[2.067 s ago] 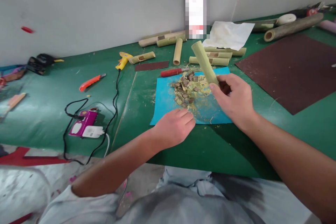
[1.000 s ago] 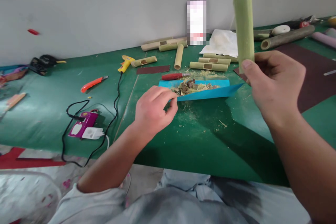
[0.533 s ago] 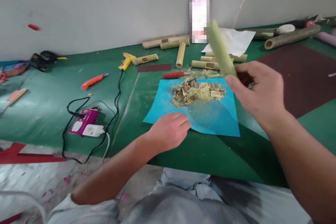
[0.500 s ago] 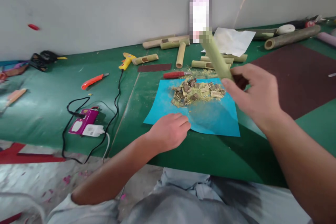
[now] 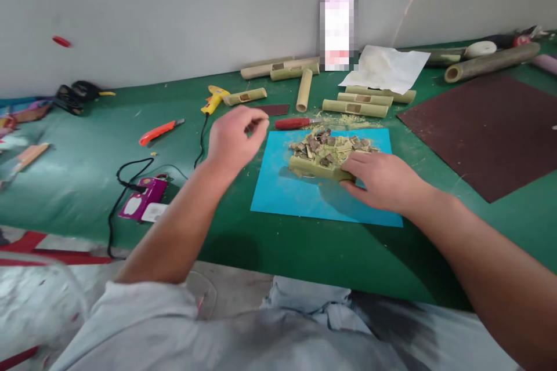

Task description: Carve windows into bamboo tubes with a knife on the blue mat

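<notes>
My right hand grips the right end of a pale green bamboo tube. The tube lies level, low over a blue sheet, beside a heap of bamboo chips and shavings. My left hand is raised at the sheet's left, with fingers loosely curled and a gap inside the thumb; I see nothing held. Just behind it shows a dark brown strip, partly covered by the hand. A red-handled tool rests behind the chips.
Several cut bamboo tubes lie along the back, near a white paper. A yellow glue gun, an orange utility knife and a purple power strip are at left. A brown sheet spreads at right.
My right hand has lowered the bamboo tube from upright to lying level by the chips. My left hand has moved up and left, from the blue sheet's front edge to near the brown strip.
</notes>
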Demonstrator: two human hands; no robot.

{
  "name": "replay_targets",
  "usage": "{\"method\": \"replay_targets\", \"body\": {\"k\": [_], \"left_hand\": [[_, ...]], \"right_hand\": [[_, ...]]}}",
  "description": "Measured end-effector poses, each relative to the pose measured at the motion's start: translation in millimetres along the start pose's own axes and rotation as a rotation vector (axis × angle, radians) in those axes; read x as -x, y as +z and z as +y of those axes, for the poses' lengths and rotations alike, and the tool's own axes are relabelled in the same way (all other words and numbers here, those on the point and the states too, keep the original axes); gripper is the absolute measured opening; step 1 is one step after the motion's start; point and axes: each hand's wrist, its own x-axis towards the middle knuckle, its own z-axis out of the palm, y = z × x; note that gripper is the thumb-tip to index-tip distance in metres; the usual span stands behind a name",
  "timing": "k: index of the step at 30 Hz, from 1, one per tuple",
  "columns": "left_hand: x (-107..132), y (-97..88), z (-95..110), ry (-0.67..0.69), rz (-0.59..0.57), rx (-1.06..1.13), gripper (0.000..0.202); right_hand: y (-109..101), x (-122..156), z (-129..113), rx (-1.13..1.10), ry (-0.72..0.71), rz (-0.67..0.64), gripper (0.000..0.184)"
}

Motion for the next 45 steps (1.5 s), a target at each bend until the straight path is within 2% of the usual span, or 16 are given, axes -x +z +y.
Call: {"method": "replay_targets", "body": {"k": [3, 5, 6, 9, 12, 17, 22, 28, 30, 33, 37, 41, 45], "left_hand": [[-44.6, 28.8, -46.7, -0.233, -0.102, -0.028, 0.021], [-64.6, 47.0, -65.9, -0.249, -0.172, -0.055, 0.024], [-71.2, 54.2, -70.9, -0.224, -0.261, -0.076, 0.029], [-81.6, 66.5, -71.7, -0.145, -0.438, -0.107, 0.048], [-87.4, 69.5, -64.3, -0.09, -0.519, -0.174, 0.062], [-98.3, 70.4, -63.7, -0.098, -0.625, -0.272, 0.063], [-101.3, 73.0, -68.8, -0.044, -0.624, -0.337, 0.054], [-97.7, 74.8, -75.6, -0.08, -0.521, -0.213, 0.062], [-94.3, 74.0, -78.6, -0.1, -0.469, -0.145, 0.054], [-87.8, 72.8, -82.1, -0.093, -0.382, -0.078, 0.029], [-82.6, 65.9, -85.1, -0.079, -0.2, -0.001, 0.007], [-85.8, 40.0, -80.1, -0.081, -0.022, 0.042, 0.006], [-97.2, -1.1, -56.5, -0.097, 0.32, 0.212, 0.025]], "right_hand": [[0.4, -1.0, -2.8, 0.011, -0.002, -0.056, 0.019], [0.6, -1.5, -4.2, 0.01, 0.0, -0.082, 0.018], [0.9, -1.6, -4.7, 0.011, 0.001, -0.091, 0.018], [2.5, -1.3, -5.3, 0.004, 0.0, -0.108, 0.019], [4.6, -0.5, -4.8, -0.024, -0.007, -0.097, 0.018], [3.6, -0.4, -5.3, -0.053, 0.011, -0.09, 0.017], [0.5, -1.7, -7.4, -0.054, 0.023, -0.149, 0.024], [3.1, -0.5, -7.0, -0.067, -0.008, -0.103, 0.034], [4.1, 0.1, -6.8, -0.071, -0.031, -0.063, 0.034], [5.7, 0.9, -6.7, -0.077, -0.077, 0.016, 0.034], [8.4, 1.7, -6.6, -0.085, -0.12, 0.105, 0.035], [11.3, 2.5, -7.0, -0.106, -0.124, 0.217, 0.035], [11.0, 3.9, -8.6, -0.211, -0.082, 0.381, 0.033]]}}
